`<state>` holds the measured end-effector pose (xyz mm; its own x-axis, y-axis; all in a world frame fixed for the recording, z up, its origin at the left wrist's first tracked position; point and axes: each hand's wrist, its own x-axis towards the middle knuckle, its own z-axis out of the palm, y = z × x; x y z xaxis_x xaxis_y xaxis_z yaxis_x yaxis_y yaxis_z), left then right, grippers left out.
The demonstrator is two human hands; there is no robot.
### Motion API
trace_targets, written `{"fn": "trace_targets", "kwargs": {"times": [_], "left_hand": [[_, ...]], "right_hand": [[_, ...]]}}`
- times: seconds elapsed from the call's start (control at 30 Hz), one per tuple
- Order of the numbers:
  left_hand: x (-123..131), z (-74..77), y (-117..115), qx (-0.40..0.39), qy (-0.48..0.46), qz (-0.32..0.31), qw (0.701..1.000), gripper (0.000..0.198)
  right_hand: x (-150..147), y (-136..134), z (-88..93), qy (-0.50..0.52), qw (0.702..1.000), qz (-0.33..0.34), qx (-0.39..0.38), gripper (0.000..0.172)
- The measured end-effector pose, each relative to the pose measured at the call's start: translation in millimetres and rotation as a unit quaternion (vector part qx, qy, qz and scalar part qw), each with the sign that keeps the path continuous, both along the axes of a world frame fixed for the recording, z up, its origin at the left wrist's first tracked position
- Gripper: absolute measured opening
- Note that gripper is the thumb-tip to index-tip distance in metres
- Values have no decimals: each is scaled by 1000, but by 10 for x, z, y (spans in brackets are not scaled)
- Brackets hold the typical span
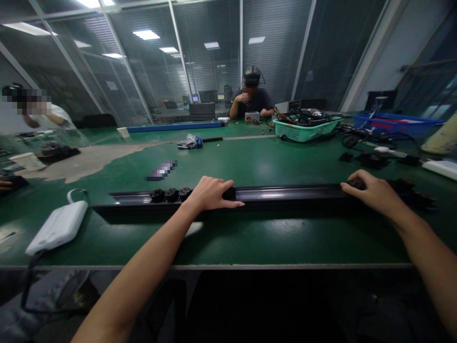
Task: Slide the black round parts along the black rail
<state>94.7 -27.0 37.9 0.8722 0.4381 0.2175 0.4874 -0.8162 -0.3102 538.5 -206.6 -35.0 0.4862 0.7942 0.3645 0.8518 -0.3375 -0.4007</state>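
Observation:
A long black channel-shaped rail lies lengthwise across the green table in front of me. Several small black round parts, among them a black part, sit in its left stretch. My left hand reaches over the rail's middle, thumb on the near side and fingers on the far side, around a dark block in the channel. At the rail's right end my right hand pinches a small black round part. More black parts lie beyond that hand, partly hidden by it.
A white power bank with a cable lies at left, and a phone behind the rail. Farther back are a crumpled glove, a green basket of cables and a blue tray. Two other people sit across the table.

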Motion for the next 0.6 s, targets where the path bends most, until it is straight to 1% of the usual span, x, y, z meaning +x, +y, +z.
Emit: {"fn": "trace_targets", "kwargs": {"times": [0.2, 0.6], "left_hand": [[-3, 10, -9, -6, -2, -1, 1000, 73], [-2, 11, -8, -1, 5, -3, 1000, 74]], "right_hand": [[-25, -4, 26, -10, 1000, 8, -1, 40], [-73, -5, 77, 2, 1000, 12, -10, 38]]}}
